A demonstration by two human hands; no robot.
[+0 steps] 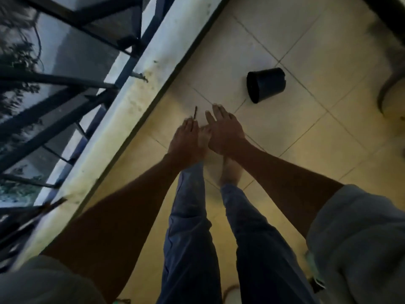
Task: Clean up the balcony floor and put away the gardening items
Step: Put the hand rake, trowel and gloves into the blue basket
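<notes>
Cream-yellow tiled floor point(306, 132) across the head view, crossed by thin dark grout lines. One black plastic pot point(266, 84) lying tipped on its side at about one o'clock from the hands, well apart from them, rim toward the lower left. One thin dark twig point(195, 111) at twelve o'clock from the left hand, its lower end meeting the fingertips; whether pinched or merely touched, cannot tell.

Two bare hands reaching down toward the floor, side by side near the picture's middle. Left hand point(186, 139) back-up, fingers extended forward and close together, tips at the twig. Right hand point(225, 130) just beside it at three o'clock, fingers straight and slightly spread, holding nothing visible. Two bare forearms, two grey short sleeves at the lower corners.

Two legs in blue trousers point(190, 238) below the arms, two bare feet partly hidden under the hands.

One pale stained ledge point(122, 119) running diagonally from seven o'clock to one o'clock along the floor's edge, with one dark metal railing point(65, 84) beyond it at nine to eleven o'clock. One pale curved object point(392, 93), cut off by the frame, at three o'clock.
</notes>
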